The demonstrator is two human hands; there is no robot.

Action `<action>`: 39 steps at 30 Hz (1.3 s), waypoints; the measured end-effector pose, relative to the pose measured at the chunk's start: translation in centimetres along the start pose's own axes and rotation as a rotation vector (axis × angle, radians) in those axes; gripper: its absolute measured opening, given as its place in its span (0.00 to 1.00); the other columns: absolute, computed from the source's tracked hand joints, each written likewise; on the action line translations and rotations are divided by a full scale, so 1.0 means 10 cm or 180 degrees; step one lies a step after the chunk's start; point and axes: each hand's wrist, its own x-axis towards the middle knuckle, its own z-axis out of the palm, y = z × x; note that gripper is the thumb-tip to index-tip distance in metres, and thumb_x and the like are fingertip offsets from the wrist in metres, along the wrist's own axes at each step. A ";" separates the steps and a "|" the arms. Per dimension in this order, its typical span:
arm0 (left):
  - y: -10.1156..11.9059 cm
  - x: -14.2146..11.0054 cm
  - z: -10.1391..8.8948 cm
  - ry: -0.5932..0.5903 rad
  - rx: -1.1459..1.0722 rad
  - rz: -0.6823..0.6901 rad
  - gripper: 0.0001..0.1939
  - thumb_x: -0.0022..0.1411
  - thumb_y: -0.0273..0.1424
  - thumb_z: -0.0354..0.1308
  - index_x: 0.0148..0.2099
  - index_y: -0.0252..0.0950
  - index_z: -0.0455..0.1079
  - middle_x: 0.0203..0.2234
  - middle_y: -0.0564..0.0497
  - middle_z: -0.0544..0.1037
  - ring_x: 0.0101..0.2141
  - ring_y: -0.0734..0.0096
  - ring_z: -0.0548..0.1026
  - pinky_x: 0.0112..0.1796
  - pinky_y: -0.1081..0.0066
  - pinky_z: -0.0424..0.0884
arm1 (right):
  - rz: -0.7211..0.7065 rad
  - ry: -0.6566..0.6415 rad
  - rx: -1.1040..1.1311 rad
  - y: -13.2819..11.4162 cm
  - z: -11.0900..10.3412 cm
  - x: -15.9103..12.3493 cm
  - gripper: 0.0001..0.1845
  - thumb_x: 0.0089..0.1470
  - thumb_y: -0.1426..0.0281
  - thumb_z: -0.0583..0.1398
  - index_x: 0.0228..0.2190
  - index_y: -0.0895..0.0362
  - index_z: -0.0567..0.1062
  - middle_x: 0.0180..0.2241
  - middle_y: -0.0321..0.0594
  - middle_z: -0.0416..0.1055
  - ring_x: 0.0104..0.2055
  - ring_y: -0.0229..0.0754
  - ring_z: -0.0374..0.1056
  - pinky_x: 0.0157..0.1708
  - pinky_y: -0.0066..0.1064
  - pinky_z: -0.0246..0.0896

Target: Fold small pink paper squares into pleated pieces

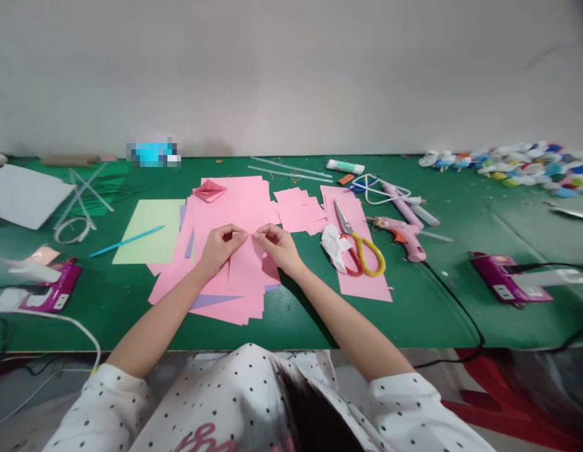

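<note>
Paper (246, 267), pink and rectangular, is sitting centre frame, bare left hand (220, 247) and right hand (280, 248) pinching its upper edge. Uneven pulling is risking skewed creases.

A pink glue gun (408, 235) with an orange trigger is lying on the green surface (291, 323), its black cord (454, 301) trailing over the near edge. A white-and-green tube (345, 167) is resting near the pale grey wall (291, 75), small multicoloured pieces (531, 166) are sitting heaped at far right, and a slim blue pencil (131, 239) is lying partly across a pale green paper sheet (147, 220). A magenta socket box (491, 278) is standing at right.
</note>
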 end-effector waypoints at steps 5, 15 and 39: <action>-0.04 0.08 -0.01 -0.0285 0.0343 0.0298 0.10 0.57 0.36 0.61 0.32 0.34 0.75 0.29 0.50 0.78 0.33 0.67 0.73 0.38 0.69 0.67 | -0.0209 0.0165 -0.0283 0.05 0.04 0.03 0.13 0.48 0.58 0.64 0.25 0.55 0.72 0.21 0.30 0.63 0.24 0.35 0.55 0.26 0.30 0.53; -0.08 0.32 -0.09 -0.0419 0.0134 0.0185 0.07 0.51 0.30 0.56 0.24 0.34 0.65 0.20 0.57 0.65 0.24 0.76 0.61 0.29 0.72 0.58 | -0.0329 -0.0452 -0.0382 0.05 0.04 0.36 0.08 0.47 0.64 0.61 0.24 0.56 0.71 0.24 0.31 0.66 0.28 0.36 0.59 0.32 0.31 0.54; -0.09 0.32 -0.09 -0.0432 -0.0021 0.0084 0.08 0.53 0.33 0.59 0.27 0.34 0.68 0.23 0.56 0.68 0.27 0.75 0.63 0.31 0.71 0.59 | -0.0336 -0.0307 -0.0150 0.11 0.02 0.35 0.10 0.50 0.62 0.60 0.26 0.55 0.70 0.24 0.31 0.64 0.27 0.36 0.58 0.31 0.31 0.53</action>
